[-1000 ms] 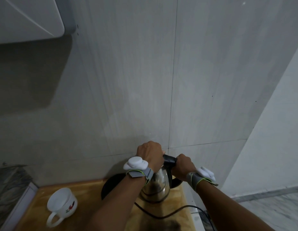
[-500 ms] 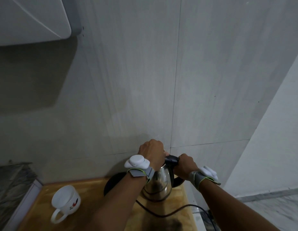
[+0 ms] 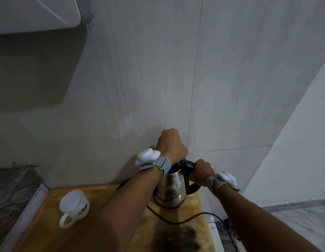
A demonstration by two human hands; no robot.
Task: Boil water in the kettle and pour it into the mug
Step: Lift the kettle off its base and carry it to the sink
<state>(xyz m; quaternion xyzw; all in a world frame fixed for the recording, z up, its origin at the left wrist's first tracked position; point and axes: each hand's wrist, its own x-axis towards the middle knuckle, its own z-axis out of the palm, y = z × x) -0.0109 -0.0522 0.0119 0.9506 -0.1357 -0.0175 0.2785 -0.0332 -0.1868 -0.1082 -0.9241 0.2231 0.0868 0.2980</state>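
A shiny steel kettle (image 3: 171,190) stands on a wooden tabletop (image 3: 107,231) close to the grey wall. My right hand (image 3: 200,170) grips its black handle at the top right. My left hand (image 3: 170,145) is raised above the kettle's top, fingers curled on the lid, which looks lifted; the lid itself is mostly hidden under the hand. A white mug (image 3: 74,207) with a small red print stands empty at the left of the tabletop, handle toward me, apart from both hands.
A black power cord (image 3: 185,220) runs from the kettle's base across the wood and off the right edge. A dark scorch mark (image 3: 176,240) stains the wood near me. A grey stone counter (image 3: 10,190) lies at the left, a white cabinet (image 3: 36,13) overhead.
My left hand has risen from the kettle's top, lifting at the lid. My right hand stays on the handle. The view has shifted slightly to the left.
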